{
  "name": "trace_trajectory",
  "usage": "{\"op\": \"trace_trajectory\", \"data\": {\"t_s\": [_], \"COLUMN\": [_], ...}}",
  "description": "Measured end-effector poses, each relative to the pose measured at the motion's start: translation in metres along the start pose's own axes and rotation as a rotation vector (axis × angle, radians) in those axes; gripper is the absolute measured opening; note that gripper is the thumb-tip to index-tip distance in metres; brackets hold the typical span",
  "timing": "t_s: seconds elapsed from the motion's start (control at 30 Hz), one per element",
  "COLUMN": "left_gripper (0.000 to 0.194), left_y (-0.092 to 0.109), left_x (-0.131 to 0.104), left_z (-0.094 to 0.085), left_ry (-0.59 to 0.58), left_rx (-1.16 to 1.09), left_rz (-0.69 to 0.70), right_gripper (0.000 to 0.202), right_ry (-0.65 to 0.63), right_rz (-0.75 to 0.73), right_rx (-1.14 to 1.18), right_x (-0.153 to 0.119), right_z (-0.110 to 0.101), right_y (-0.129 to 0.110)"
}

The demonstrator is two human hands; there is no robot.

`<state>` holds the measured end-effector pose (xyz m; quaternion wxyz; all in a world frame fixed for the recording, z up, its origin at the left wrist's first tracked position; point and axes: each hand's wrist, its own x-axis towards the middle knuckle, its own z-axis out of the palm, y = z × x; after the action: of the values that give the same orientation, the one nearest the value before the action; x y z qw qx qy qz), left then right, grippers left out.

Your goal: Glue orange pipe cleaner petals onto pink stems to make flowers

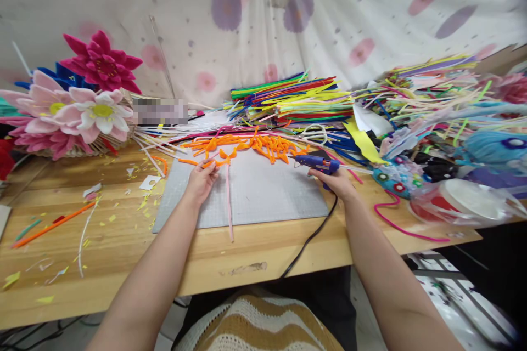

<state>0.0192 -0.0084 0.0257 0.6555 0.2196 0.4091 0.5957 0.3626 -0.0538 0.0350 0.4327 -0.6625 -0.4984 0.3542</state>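
Observation:
My left hand (201, 180) pinches an orange pipe cleaner piece (224, 160) over the grey cutting mat (267, 197). A pale pink pipe cleaner (229, 203) hangs down from the orange piece, its lower end past the mat's front edge. My right hand (337, 184) is wrapped round a blue hot glue gun (317, 163), whose nozzle points left. A black cord runs from the gun down over the table edge. Bent orange pipe cleaner pieces (272, 147) lie in a heap along the back of the mat, between and beyond both hands.
Felt-like flowers (101, 63) stand at the left. Bundles of coloured pipe cleaners (292, 98) are piled at the back, near white-handled scissors (315, 133). A plastic-wrapped roll (465, 200) and crafted items crowd the right. Scraps litter the wooden table (127, 252).

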Motion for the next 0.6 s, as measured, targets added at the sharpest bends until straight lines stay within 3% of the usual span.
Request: {"op": "trace_trajectory", "data": {"t_s": [0.1,0.23,0.43,0.6], "left_gripper": [0.022,0.028,0.03,0.029], "left_y": [-0.007,-0.012,-0.012,-0.012], "left_x": [0.0,0.0,0.001,0.0], "left_z": [0.002,0.001,0.0,0.001], "left_ry": [0.034,0.001,-0.001,-0.013], "left_rx": [0.119,0.165,0.168,0.192], "left_rz": [0.128,0.168,0.163,0.17], "right_gripper": [0.045,0.046,0.049,0.053], "right_ry": [0.09,0.179,0.178,0.135], "right_rz": [0.002,0.018,0.07,0.023], "right_rx": [0.024,-0.069,-0.29,-0.429], "right_x": [0.004,0.011,0.013,0.01], "right_z": [-0.003,0.004,0.013,0.013], "right_y": [0.013,0.024,0.022,0.015]}}
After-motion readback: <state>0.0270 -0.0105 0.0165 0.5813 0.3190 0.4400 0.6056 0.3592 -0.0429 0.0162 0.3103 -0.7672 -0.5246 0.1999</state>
